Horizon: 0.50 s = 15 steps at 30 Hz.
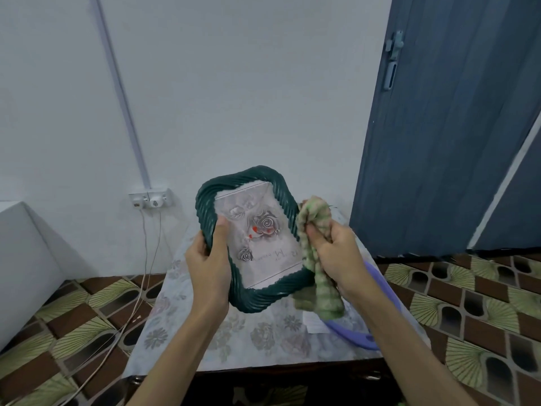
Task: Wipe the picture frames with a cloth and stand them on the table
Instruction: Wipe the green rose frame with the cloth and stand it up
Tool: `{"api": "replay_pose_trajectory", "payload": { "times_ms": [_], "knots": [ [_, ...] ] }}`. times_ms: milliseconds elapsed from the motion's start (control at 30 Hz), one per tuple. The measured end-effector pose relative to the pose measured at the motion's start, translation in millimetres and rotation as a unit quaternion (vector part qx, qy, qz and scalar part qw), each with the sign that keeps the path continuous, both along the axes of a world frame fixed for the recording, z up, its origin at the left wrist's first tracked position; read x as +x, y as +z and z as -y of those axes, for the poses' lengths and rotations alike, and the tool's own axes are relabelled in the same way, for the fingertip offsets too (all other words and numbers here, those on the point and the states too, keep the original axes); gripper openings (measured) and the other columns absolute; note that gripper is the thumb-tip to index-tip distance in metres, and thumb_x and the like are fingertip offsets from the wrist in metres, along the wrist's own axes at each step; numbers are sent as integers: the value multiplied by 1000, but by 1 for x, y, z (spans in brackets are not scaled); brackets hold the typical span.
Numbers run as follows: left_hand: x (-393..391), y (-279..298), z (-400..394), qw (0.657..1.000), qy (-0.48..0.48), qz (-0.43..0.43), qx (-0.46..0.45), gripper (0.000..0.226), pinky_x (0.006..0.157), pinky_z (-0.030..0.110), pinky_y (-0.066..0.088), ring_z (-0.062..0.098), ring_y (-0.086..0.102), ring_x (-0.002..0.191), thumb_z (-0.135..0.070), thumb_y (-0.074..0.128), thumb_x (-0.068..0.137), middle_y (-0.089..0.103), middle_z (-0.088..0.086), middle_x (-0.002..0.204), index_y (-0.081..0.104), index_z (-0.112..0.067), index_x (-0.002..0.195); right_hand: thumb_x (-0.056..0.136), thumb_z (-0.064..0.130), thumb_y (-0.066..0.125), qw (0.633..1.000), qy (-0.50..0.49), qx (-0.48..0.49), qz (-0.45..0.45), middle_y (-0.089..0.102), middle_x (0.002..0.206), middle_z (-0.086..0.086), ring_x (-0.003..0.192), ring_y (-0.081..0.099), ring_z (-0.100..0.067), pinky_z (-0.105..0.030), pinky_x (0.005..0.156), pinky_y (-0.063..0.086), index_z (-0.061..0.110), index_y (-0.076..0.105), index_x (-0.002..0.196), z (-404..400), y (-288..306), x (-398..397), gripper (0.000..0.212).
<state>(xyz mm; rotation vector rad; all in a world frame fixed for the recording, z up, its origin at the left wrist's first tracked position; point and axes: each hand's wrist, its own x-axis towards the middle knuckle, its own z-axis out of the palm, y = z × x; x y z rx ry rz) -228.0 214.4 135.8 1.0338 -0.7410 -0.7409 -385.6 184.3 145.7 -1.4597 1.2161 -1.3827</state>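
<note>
A dark green picture frame with a twisted rope-like rim is held up above the table, its rose print facing me. My left hand grips the frame's left edge, thumb lying on the glass. My right hand holds a bunched green and pink cloth against the frame's right edge. The cloth hangs down past the frame's lower right corner.
The table carries a pale floral cover. A lilac plastic rim lies on it under my right arm, beside a white paper. A blue door stands at the right, a wall socket with hanging cables at the left, and a white block at far left.
</note>
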Motion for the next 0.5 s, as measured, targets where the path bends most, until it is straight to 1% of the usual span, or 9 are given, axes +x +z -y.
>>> {"api": "replay_pose_trajectory", "payload": {
  "times_ms": [33, 100, 167, 233, 267, 333, 367, 433, 500],
  "knots": [
    [-1, 0, -1, 1000, -3, -1, 1, 25, 61, 36, 37, 20, 42, 70, -36, 57, 91, 47, 6, 78, 52, -14, 81, 93, 16, 53, 998, -14, 16, 54, 63, 75, -7, 70, 58, -18, -31, 68, 49, 10, 63, 84, 2, -2, 2, 14],
    [0, -1, -1, 1000, -16, -14, 9, 25, 67, 39, 38, 22, 45, 76, -37, 58, 90, 51, 7, 86, 53, -14, 81, 92, 18, 54, 983, 14, 73, 169, 66, 75, -5, 68, 61, -18, -29, 66, 51, 7, 65, 92, 4, -5, 2, 16],
    [2, -1, -1, 1000, -22, -16, 15, 24, 69, 40, 39, 23, 46, 77, -36, 58, 90, 52, 9, 87, 54, -15, 78, 92, 18, 53, 967, 85, 108, 213, 67, 81, -5, 74, 61, -19, -29, 65, 53, 8, 63, 102, 3, -7, 0, 17],
    [4, -1, -1, 1000, -26, -9, 13, 24, 70, 41, 39, 23, 47, 78, -37, 58, 90, 53, 8, 88, 55, -15, 79, 92, 12, 51, 961, 147, 104, 211, 66, 77, 0, 70, 60, -14, -24, 59, 53, 12, 60, 98, 0, -10, -4, 11],
    [5, 0, -1, 1000, -27, -6, 10, 24, 71, 41, 39, 23, 47, 79, -37, 58, 89, 54, 7, 89, 55, -15, 80, 91, 9, 52, 968, 150, 86, 182, 65, 75, 3, 68, 60, -11, -22, 58, 52, 15, 59, 95, -2, -11, -4, 10],
    [6, -2, -2, 1000, -27, 3, 2, 27, 70, 41, 38, 23, 46, 77, -37, 58, 90, 53, 7, 88, 55, -12, 82, 91, 7, 54, 989, 100, 43, 101, 65, 78, 4, 72, 61, -11, -25, 65, 52, 21, 58, 90, -4, -13, -3, 15],
    [5, -2, -2, 1000, -28, 12, 0, 27, 68, 41, 36, 23, 44, 76, -37, 58, 90, 51, 8, 85, 55, -11, 83, 91, 10, 54, 995, 60, 27, 81, 65, 78, 2, 73, 61, -13, -28, 68, 52, 22, 59, 86, -5, -14, -2, 14],
    [2, -3, -4, 999, -32, 16, 6, 28, 67, 41, 34, 23, 41, 74, -36, 58, 90, 48, 8, 82, 54, -10, 82, 91, 16, 55, 996, 2, 25, 89, 65, 74, -1, 72, 60, -17, -33, 70, 51, 19, 62, 79, -2, -15, -2, 14],
    [0, -4, -7, 999, -38, 2, 21, 29, 67, 41, 36, 24, 43, 75, -36, 58, 89, 50, 8, 84, 54, -10, 80, 90, 19, 57, 991, -19, 52, 125, 66, 74, -2, 71, 61, -18, -36, 74, 51, 16, 65, 79, 3, -13, -7, 14]
  ]
}}
